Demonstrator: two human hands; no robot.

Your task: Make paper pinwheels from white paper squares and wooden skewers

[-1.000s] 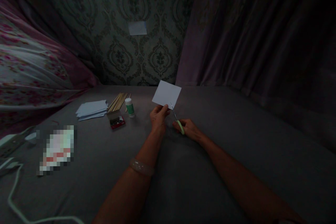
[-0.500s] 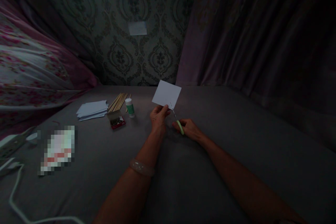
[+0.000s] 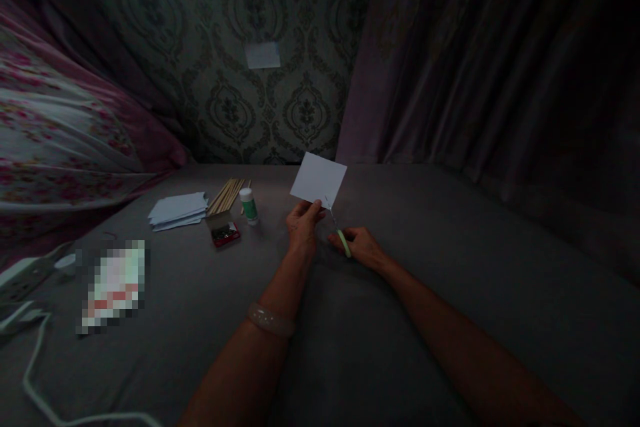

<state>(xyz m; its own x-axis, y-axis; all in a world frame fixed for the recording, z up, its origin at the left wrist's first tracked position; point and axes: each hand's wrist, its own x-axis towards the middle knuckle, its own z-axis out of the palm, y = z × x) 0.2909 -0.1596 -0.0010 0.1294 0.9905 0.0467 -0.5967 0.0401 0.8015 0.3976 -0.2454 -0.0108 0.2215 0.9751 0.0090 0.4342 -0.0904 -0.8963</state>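
My left hand (image 3: pixel 304 221) pinches the lower edge of a white sheet of paper (image 3: pixel 320 177), thumb in front, and holds it up off the table. My right hand (image 3: pixel 361 245) is closed on a pair of scissors with light green handles (image 3: pixel 344 242). The scissor blades reach up to the paper's lower right edge, just right of my left thumb. Whether the blades are parted is too dim to tell.
Left of my hands stand a glue bottle (image 3: pixel 249 207) with a white cap, wooden sticks (image 3: pixel 227 195), a stack of white paper (image 3: pixel 179 210) and a small red box (image 3: pixel 225 233) of dark bits. Farther left lie a blurred packet (image 3: pixel 115 283), a power strip (image 3: pixel 23 280) and a white cable (image 3: pixel 30 373).
Hands, paper and scissors keep almost the same pose. The view has shifted very slightly, moving the things on the left a little to the right.
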